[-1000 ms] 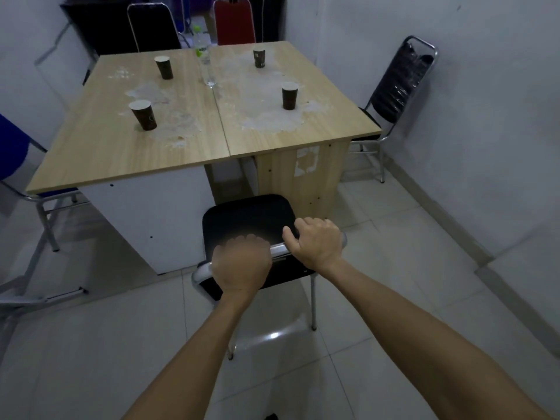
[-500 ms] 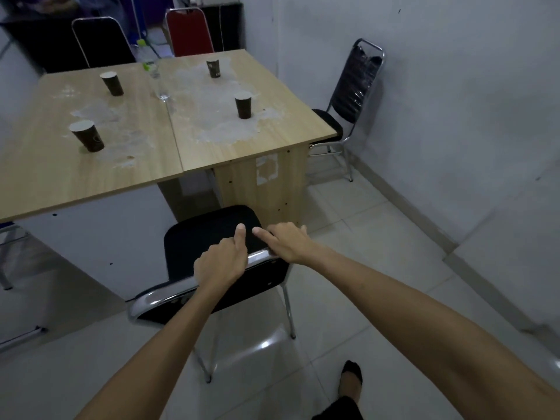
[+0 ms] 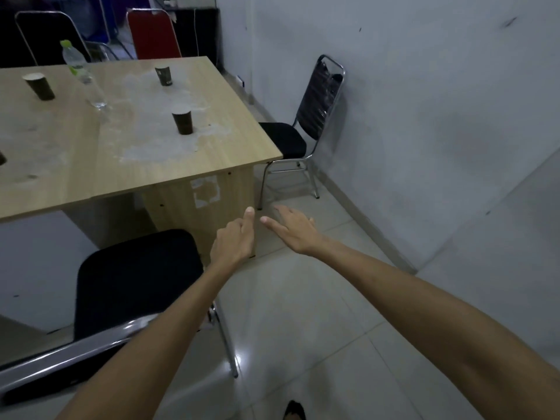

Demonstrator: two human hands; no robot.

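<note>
A black padded chair (image 3: 136, 280) with a chrome backrest rail (image 3: 75, 350) stands at the near left, its seat facing the wooden table (image 3: 230, 153). My left hand (image 3: 235, 241) hangs in the air past the chair's right side, fingers loosely curled, thumb up, holding nothing. Just right of it my right hand (image 3: 292, 227) is stretched forward with straight fingers, also empty. Both hands point toward a second black chair (image 3: 306, 122) standing against the white wall beyond the table's right corner.
Several dark paper cups (image 3: 182, 122) and a clear plastic bottle (image 3: 83, 75) stand on the stained tabletop. A red chair (image 3: 153, 33) and another black chair (image 3: 45, 34) sit behind the table. Tiled floor (image 3: 303, 313) stretches ahead. A foot (image 3: 294, 412) shows at the bottom edge.
Both hands let go of the near chair's backrest rail and moved forward and right. The view turned right, so the chair now lies at the lower left.
</note>
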